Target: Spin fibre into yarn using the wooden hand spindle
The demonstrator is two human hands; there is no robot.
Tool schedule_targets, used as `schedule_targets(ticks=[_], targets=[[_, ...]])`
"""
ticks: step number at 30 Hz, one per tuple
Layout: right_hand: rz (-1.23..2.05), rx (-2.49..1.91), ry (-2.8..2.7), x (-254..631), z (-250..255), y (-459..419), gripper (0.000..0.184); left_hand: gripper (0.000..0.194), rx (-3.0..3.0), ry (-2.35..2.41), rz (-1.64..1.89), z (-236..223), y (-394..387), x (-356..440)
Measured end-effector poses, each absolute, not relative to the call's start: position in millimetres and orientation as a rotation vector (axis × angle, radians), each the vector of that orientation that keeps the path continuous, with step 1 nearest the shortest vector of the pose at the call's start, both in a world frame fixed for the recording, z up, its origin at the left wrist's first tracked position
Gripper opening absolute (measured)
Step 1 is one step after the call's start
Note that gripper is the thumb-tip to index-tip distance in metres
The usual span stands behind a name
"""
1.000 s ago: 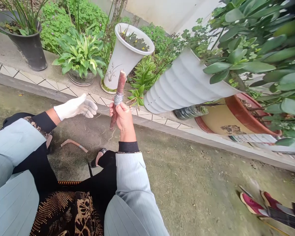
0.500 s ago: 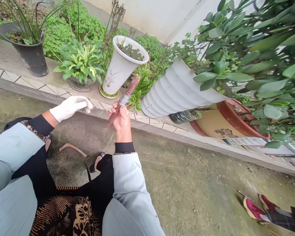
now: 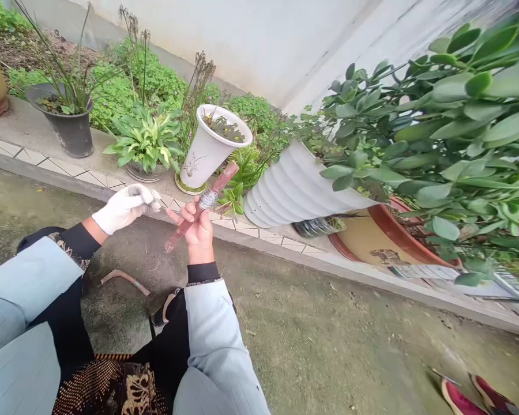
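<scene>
My right hand [image 3: 199,230], bare, is closed around a reddish-brown wooden stick [image 3: 224,176] that slants up to the right. Thin silvery wire [image 3: 208,200] is wound in a tight band about the stick's middle. My left hand [image 3: 123,208] wears a white glove and is just left of the stick. Its fingers are pinched together on the thin loose end of the wire, which is hard to make out against the background. On the ground below lies a bent brown piece like a curved handle [image 3: 125,278].
Along a tiled ledge [image 3: 67,167] stand a black pot [image 3: 71,135], a white flared pot [image 3: 207,153], a ribbed white planter [image 3: 294,187] and a large tan pot [image 3: 358,233]. A big leafy plant [image 3: 450,138] overhangs the right. Another person's red shoes [image 3: 461,397] show at lower right.
The view has shifted, so the ledge and pots sit lower. The stick has tilted flatter in my right hand, and my gloved left hand has come closer to it.
</scene>
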State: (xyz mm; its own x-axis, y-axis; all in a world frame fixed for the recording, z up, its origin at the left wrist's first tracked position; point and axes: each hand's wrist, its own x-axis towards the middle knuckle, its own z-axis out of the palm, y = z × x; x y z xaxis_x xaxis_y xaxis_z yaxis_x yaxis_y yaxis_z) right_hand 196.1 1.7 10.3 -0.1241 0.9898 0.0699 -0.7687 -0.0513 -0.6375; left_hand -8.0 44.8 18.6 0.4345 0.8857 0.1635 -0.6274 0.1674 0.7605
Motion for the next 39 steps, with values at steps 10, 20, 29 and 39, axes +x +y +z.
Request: schedule_targets(ticks=[10, 20, 29, 39], targets=[[1.656, -0.548, -0.613, 179, 7, 7, 0.028, 0.031, 0.957, 0.362, 1.102, 2, 45, -9], [1.685, -0.534, -0.803, 184, 3, 8, 0.036, 0.023, 1.471, 0.53, 0.968, 6, 37, -23], [1.657, -0.623, -0.605, 186, 2, 8, 0.02, 0.047, 2.553, 0.744, 1.256, -3, 36, -30], [1.749, -0.465, -0.133, 184, 5, 9, 0.028, 0.031, 2.908, 0.646, 1.276, -13, 51, -31]])
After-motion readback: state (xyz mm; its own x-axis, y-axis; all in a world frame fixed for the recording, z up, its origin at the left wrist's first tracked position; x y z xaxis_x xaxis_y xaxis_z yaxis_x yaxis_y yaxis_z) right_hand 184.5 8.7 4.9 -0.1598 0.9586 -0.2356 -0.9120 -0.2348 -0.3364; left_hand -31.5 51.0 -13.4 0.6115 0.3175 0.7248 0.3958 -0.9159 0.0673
